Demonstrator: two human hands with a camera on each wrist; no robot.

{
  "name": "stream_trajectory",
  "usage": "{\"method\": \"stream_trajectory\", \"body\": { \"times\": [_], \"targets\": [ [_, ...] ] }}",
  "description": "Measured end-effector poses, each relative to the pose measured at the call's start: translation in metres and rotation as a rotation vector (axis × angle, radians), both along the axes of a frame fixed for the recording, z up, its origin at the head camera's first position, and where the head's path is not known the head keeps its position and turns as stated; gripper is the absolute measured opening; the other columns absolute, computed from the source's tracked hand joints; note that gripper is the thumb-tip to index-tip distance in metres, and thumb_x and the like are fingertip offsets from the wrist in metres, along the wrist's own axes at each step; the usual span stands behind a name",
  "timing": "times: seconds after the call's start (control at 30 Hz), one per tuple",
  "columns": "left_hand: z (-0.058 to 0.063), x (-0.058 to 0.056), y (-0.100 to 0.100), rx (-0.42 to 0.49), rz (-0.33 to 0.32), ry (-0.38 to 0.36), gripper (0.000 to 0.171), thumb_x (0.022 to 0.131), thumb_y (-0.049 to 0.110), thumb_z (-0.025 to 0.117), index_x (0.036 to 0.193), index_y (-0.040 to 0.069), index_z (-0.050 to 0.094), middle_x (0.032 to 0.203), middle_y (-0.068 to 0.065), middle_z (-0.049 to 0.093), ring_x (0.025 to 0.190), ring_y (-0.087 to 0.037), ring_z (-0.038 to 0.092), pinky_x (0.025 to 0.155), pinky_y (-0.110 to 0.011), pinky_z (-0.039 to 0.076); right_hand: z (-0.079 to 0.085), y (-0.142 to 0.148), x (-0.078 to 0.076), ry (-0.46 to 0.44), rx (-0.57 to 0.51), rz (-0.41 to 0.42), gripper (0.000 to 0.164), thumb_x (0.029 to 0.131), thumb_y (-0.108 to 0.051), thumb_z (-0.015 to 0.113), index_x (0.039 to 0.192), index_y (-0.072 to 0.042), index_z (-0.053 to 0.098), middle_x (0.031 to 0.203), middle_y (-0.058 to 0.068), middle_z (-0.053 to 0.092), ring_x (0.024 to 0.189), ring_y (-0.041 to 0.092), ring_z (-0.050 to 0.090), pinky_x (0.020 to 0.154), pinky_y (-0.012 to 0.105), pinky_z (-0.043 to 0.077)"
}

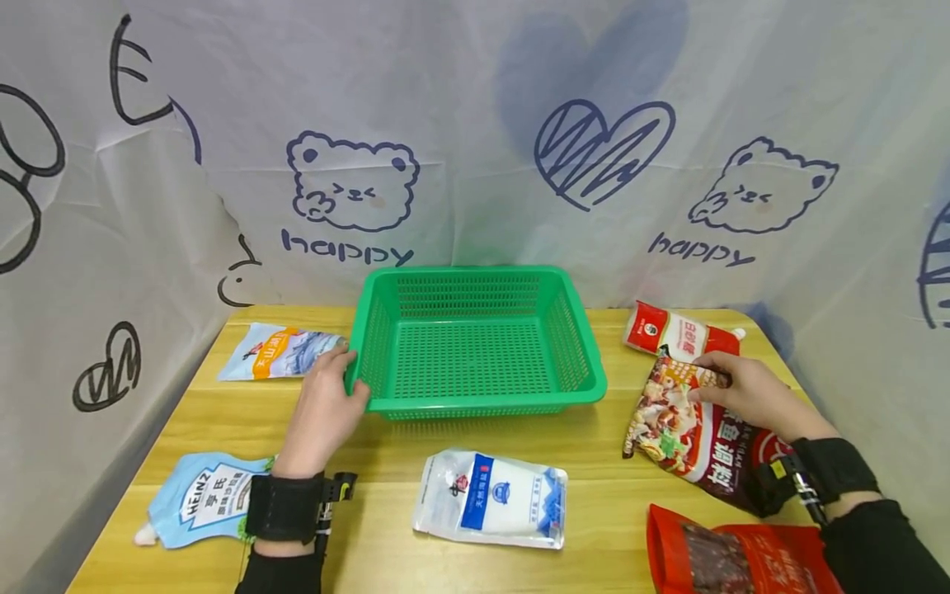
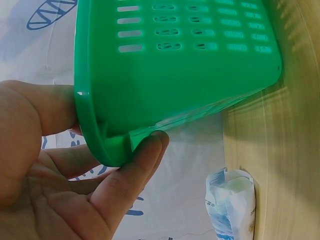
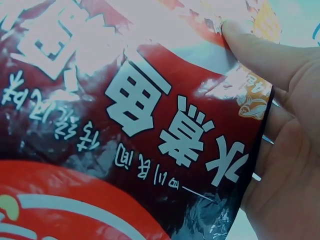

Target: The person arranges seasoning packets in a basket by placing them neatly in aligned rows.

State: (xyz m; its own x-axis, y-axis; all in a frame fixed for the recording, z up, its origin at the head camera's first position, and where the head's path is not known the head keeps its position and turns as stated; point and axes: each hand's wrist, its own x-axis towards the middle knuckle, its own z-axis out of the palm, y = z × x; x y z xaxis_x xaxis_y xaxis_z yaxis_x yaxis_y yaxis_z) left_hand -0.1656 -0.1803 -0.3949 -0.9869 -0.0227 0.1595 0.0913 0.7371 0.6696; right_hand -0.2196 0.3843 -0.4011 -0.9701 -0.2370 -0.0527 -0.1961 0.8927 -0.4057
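Nearest you, a red pouch (image 1: 745,553) lies near right. Beyond it, your right hand (image 1: 753,398) pinches the boiled-fish seasoning packet (image 1: 686,433), right of the green basket (image 1: 490,403); your left hand (image 1: 330,403) grips the basket's left rim. Pinch deeper: slick film could slip.

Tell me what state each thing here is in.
Green basket, open side up, gripped by left hand
Dark red packet, pinched by right hand
Heinz pouch, lying, capped
Sugar pouch, lying, capped
Light blue packet, lying flat
White bag, lying flat
Red bag, lying, partly hidden
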Motion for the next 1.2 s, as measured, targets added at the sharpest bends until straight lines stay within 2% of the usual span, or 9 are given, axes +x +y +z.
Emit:
{"method": "stream_trajectory", "body": {
  "times": [0.2,0.5,0.83,1.0,1.2],
  "targets": [
    [-0.001,0.000,0.000,0.007,0.001,-0.001,0.052,0.096,-0.002,0.055,0.143,-0.019,0.046,0.158,-0.036,0.034,0.145,-0.054,0.033,0.114,-0.063,0.037,0.005,-0.004,0.009,0.028,-0.016,-0.019,0.059,0.094,-0.030,0.079,0.136,0.004,0.059,0.116,0.024,0.063,0.092,0.030,0.059,0.072,0.035,0.055],
    [-0.001,0.000,-0.001,0.009,-0.002,-0.006,0.052,0.096,-0.001,0.055,0.144,-0.019,0.045,0.158,-0.036,0.033,0.145,-0.054,0.033,0.115,-0.063,0.037,0.014,-0.011,0.021,0.129,-0.019,0.000,0.046,0.095,-0.024,0.078,0.129,0.002,0.065,0.110,0.020,0.068,0.084,0.023,0.062,0.065,0.026,0.053],
    [0.001,-0.001,-0.001,0.009,-0.004,-0.012,0.052,0.097,-0.001,0.055,0.144,-0.019,0.045,0.158,-0.036,0.034,0.145,-0.054,0.033,0.114,-0.063,0.037,0.023,-0.020,0.036,0.214,-0.032,0.015,0.036,0.096,-0.018,0.076,0.125,0.001,0.066,0.103,0.017,0.071,0.076,0.020,0.059,0.058,0.026,0.049],
    [0.002,0.000,0.000,0.007,-0.007,-0.024,0.052,0.097,-0.001,0.055,0.145,-0.019,0.044,0.158,-0.036,0.033,0.146,-0.054,0.032,0.115,-0.063,0.036,0.024,-0.022,0.041,0.249,-0.029,-0.004,0.037,0.097,-0.017,0.076,0.127,0.001,0.065,0.102,0.019,0.072,0.075,0.020,0.059,0.057,0.026,0.047],
    [0.003,0.000,0.000,0.009,-0.008,-0.028,0.053,0.097,0.000,0.054,0.145,-0.019,0.044,0.159,-0.036,0.032,0.145,-0.054,0.032,0.114,-0.064,0.037,0.025,-0.021,0.045,0.365,-0.041,-0.002,0.031,0.096,-0.011,0.076,0.123,0.000,0.066,0.096,0.014,0.072,0.068,0.016,0.054,0.054,0.026,0.042]
  ]
}}
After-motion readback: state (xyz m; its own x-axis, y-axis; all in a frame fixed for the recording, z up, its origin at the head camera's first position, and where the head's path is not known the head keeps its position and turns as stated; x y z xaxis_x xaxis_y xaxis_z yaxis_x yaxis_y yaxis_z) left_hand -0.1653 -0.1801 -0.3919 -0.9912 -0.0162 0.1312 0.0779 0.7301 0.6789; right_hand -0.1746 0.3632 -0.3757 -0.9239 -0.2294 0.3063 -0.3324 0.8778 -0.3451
